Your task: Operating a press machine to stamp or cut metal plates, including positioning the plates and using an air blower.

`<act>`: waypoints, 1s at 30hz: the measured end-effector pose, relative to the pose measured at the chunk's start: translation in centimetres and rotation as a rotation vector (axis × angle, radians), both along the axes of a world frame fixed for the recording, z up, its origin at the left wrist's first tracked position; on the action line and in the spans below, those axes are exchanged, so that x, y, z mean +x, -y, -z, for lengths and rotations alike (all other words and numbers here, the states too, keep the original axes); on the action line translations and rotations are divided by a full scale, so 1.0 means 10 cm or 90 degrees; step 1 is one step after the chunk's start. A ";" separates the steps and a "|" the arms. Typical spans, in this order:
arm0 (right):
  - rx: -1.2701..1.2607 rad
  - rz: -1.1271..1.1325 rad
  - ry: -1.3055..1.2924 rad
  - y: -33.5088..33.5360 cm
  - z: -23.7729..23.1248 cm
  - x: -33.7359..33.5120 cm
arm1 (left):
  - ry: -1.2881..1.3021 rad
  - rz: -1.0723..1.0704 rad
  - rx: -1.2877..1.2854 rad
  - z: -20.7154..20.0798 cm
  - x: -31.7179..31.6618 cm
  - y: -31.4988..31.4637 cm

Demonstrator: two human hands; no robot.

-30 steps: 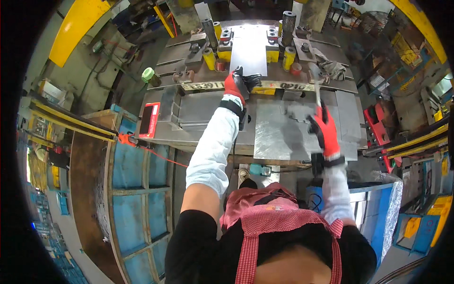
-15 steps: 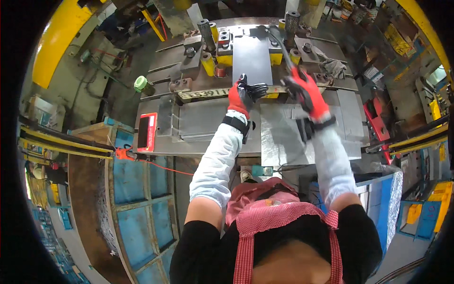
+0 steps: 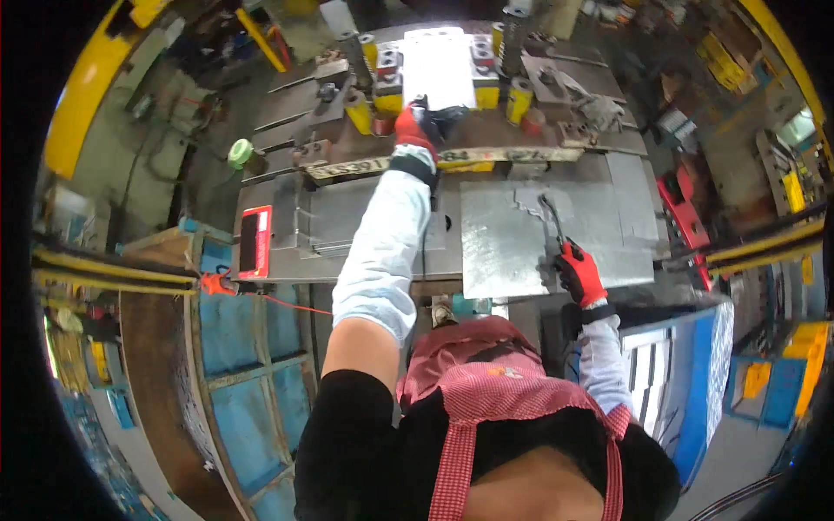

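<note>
My left hand (image 3: 423, 127), in a red and black glove, is at the near edge of a bright, shining metal sheet (image 3: 439, 69). Its thumb lies over the sheet and the fingers run along the edge, partly hidden. The sheet sits between the posts of a press die (image 3: 391, 91). My right hand (image 3: 580, 274), gloved alike, is closed round the handle of a dark, long tool with a rounded end (image 3: 552, 213). That tool is held over a flat grey metal plate (image 3: 508, 247) at the front right of the table.
Flat grey sheets (image 3: 334, 213) lie stacked left of the plate, beside a red-framed card (image 3: 254, 243). A green-lidded bottle (image 3: 243, 154) stands at the table's left edge. Yellow die posts (image 3: 519, 100) flank the sheet, and a grey rag (image 3: 599, 113) lies right of them.
My right hand has drawn back toward me with the tool, from the die to above the front plate. My left hand and the sheet have moved farther away, and the sheet now glares white.
</note>
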State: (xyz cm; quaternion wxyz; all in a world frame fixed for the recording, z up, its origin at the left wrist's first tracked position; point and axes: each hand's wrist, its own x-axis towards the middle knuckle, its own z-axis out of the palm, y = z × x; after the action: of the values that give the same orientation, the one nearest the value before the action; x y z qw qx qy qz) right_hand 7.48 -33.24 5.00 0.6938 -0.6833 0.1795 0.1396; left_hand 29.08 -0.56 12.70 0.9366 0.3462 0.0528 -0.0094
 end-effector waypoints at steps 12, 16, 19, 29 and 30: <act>0.218 0.055 0.049 0.77 0.42 -0.11 | -0.014 -0.392 0.459 0.45 -2.19 0.00; 0.332 0.058 -0.014 0.77 0.38 -0.05 | -0.179 -0.206 1.082 0.95 -2.83 -0.02; 0.311 0.055 -0.013 0.77 0.43 -0.04 | -0.109 -0.122 1.488 1.34 -2.90 -0.06; 0.270 0.053 -0.001 0.85 0.53 -0.01 | -0.214 0.047 1.400 1.40 -2.73 -0.17; 0.302 0.036 -0.005 0.86 0.54 0.00 | -0.209 0.047 1.401 1.39 -2.72 -0.16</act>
State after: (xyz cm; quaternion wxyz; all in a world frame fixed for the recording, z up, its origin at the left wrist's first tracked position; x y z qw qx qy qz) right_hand 7.49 -41.89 -0.43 0.8378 -0.4953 0.1637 0.1611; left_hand 1.85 1.07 -1.15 0.0999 0.9839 0.1451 -0.0307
